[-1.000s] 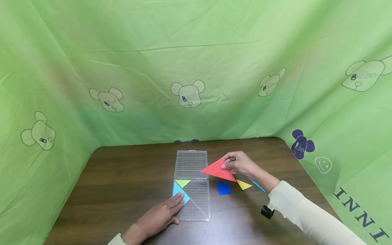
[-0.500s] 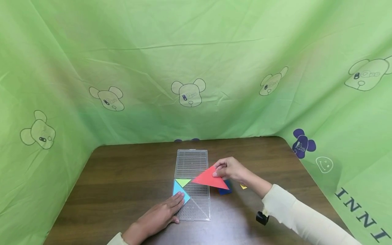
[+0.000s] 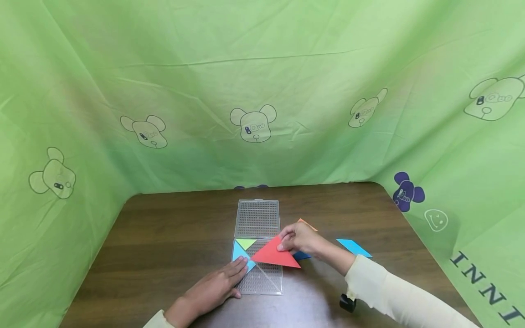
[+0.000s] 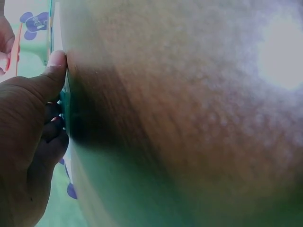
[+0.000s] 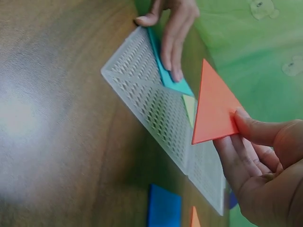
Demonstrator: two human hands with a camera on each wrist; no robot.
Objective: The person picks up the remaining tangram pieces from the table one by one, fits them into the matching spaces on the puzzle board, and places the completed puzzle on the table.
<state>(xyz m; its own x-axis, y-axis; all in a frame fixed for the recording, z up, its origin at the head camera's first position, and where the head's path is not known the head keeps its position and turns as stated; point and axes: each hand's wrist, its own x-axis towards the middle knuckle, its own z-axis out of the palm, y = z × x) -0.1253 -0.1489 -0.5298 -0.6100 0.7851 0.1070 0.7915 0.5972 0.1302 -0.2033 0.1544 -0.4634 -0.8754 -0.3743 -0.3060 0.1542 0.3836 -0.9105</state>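
Note:
My right hand (image 3: 301, 239) pinches a large red triangle tangram piece (image 3: 270, 255) by one side, thumb on its face and fingers behind. The triangle is tilted over the near half of an open clear plastic case (image 3: 268, 284), its left corner overlapping a light blue triangle (image 3: 239, 253) in the head view. My left hand (image 3: 215, 284) rests straight fingers on that light blue triangle, inside the case, with the thumb at the case's near-left edge. A small lime green triangle (image 3: 246, 243) lies beside it along the hinge.
Right of the case lie a dark blue square (image 5: 163, 205), partly hidden in the head view, an orange piece (image 3: 307, 224) and a light blue parallelogram (image 3: 354, 247). The case's dimpled lid (image 3: 257, 218) lies open behind. Green cloth (image 3: 197, 159) hangs around the brown table (image 3: 164, 237).
My right hand has carried the red triangle left and toward me, from the case's right side to over its near half. The left hand has stayed on the light blue triangle.

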